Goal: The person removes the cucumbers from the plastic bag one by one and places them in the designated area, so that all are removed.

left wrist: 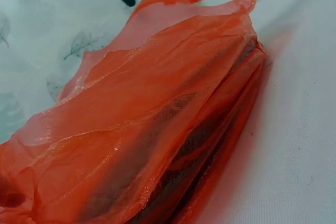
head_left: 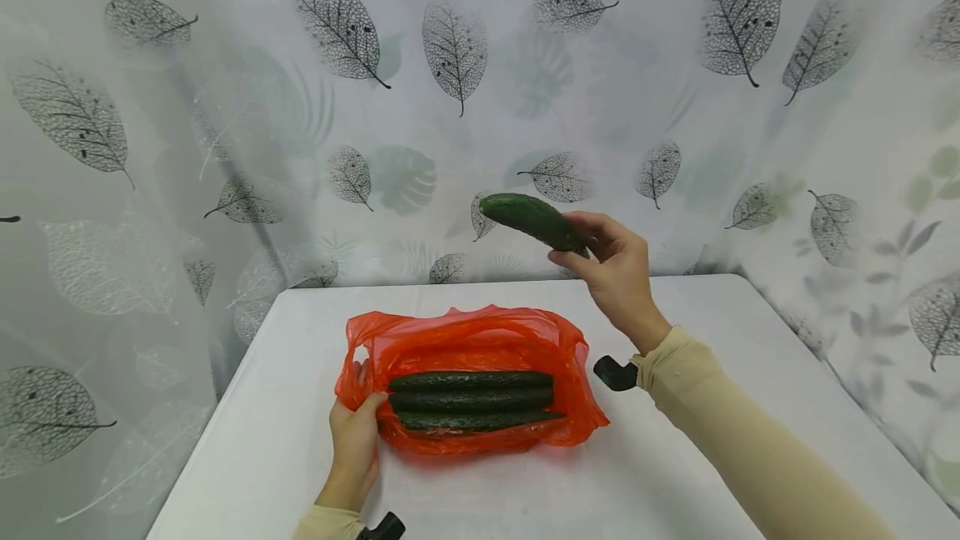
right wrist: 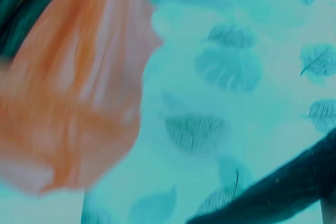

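Observation:
Three dark green cucumbers (head_left: pixel 472 400) lie side by side in an opened red plastic bag (head_left: pixel 480 332). My left hand (head_left: pixel 354 448) grips the bag's left edge, thumb in front and fingers partly hidden by the film. Up above the bag's right side, my right hand (head_left: pixel 618 269) holds another cucumber (head_left: pixel 528 217) by one end; its free end points left. In the left wrist view the bag (left wrist: pixel 147 93) covers dark cucumber shapes. The right wrist view shows the held cucumber (right wrist: pixel 278 187) at lower right and the blurred bag (right wrist: pixel 79 93) at left.
The bag rests on a white table (head_left: pixel 675 457). Behind it hangs a pale curtain (head_left: pixel 465 148) with a leaf print. Black wrist devices (head_left: pixel 617 373) sit at both cuffs.

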The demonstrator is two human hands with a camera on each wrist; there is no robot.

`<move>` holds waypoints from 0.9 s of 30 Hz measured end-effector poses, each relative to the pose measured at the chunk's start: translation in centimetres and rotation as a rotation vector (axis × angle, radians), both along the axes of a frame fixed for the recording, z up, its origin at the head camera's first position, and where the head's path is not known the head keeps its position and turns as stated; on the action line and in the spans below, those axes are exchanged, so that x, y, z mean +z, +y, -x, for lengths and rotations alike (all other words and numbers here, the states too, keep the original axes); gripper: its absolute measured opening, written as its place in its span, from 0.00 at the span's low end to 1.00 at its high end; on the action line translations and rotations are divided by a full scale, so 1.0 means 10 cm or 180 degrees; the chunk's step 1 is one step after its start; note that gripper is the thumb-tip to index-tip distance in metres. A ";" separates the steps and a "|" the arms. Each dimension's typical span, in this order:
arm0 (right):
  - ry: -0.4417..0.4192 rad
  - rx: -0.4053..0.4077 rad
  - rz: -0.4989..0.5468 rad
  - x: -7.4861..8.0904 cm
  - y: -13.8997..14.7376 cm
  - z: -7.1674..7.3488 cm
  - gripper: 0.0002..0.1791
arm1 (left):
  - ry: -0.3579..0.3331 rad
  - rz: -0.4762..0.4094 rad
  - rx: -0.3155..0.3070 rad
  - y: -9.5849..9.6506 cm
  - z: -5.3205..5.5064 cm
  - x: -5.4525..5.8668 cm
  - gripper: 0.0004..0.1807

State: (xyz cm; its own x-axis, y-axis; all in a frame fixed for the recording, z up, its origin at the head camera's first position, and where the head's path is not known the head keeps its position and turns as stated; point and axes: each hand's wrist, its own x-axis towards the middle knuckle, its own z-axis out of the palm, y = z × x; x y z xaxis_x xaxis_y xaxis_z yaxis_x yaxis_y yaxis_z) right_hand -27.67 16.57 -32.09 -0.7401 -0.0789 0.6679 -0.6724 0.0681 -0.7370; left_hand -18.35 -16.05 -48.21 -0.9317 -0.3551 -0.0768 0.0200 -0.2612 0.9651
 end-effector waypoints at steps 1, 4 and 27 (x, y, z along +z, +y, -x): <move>0.0079 -0.0123 -0.0067 -0.01 0.03 0.01 0.26 | 0.0000 -0.0005 -0.0005 0.00 0.00 0.00 0.40; 0.0208 -0.0394 -0.0232 -0.07 0.13 0.01 0.27 | -0.0002 0.0000 -0.0015 -0.01 0.00 -0.01 0.39; 0.0167 -0.1492 -0.1917 -0.72 1.04 0.06 0.27 | -0.0039 0.0099 -0.0012 -0.03 -0.01 -0.02 0.37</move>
